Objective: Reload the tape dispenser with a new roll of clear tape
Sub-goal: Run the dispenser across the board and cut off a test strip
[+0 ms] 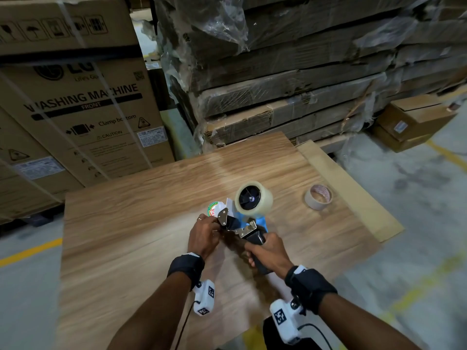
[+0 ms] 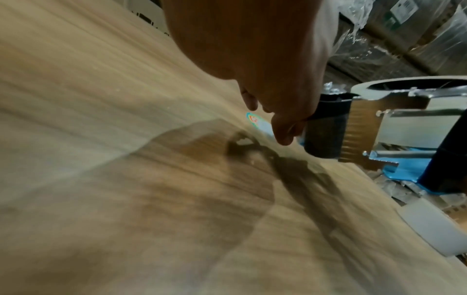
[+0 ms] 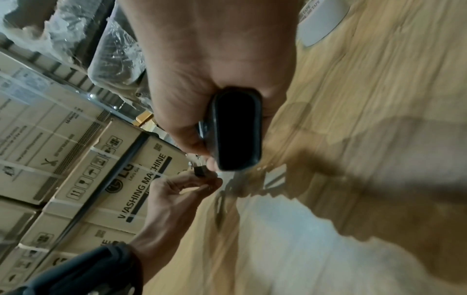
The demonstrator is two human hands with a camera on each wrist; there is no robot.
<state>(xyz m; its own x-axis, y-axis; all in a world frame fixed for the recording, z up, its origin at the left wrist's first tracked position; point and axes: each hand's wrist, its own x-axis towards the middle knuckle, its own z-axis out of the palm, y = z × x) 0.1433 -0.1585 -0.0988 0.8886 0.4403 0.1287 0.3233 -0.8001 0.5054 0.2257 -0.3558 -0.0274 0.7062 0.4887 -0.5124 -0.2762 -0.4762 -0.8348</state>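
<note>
The tape dispenser [image 1: 249, 227], blue and metal with a black handle, is held above the wooden table [image 1: 126, 223]. A full roll of clear tape [image 1: 254, 198] sits on its hub. My right hand [image 1: 264, 251] grips the handle [image 3: 237, 129]. My left hand [image 1: 214, 229] has its fingers curled and pinching at the black roller [image 2: 323, 127] on the dispenser's front end. Whether tape lies between those fingers is hidden. In the right wrist view the left hand [image 3: 199, 179] pinches just below the handle's end.
A nearly spent tape roll [image 1: 318, 197] lies on the table to the right. A round printed label [image 1: 214, 208] lies by the left hand. Washing machine cartons [image 1: 83, 109] stand at the left, wrapped flat boxes [image 1: 303, 72] behind, and concrete floor lies around.
</note>
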